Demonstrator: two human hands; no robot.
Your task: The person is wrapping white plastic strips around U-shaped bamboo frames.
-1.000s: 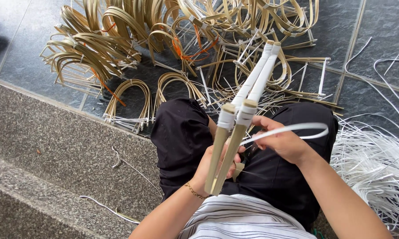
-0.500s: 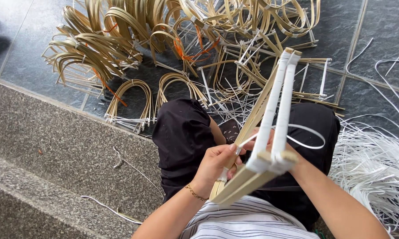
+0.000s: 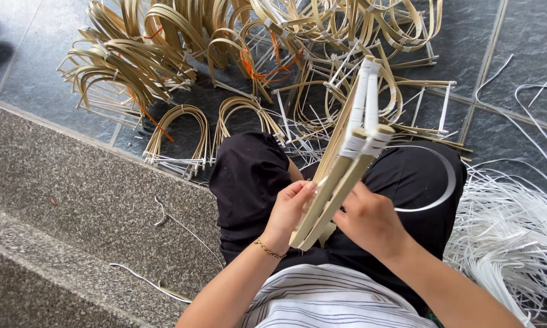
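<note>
Binding step: left hand (image 3: 292,209) grips the bamboo frame (image 3: 340,164) above the lap; right hand (image 3: 370,222) closes on the white plastic strip (image 3: 446,182), which next wants pulling taut around the frame.

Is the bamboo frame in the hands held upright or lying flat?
Tilted upright: the bamboo frame rises from both hands, left hand and right hand, above the lap.

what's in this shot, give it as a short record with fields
left hand: grips the lower end of the bamboo frame
right hand: on the frame's other side, by a white strip
frame: tilted up over the lap, bound with white wraps
floor: dark tiles with bent bamboo hoops
right side: pile of loose white strips
left side: grey stone step
</note>
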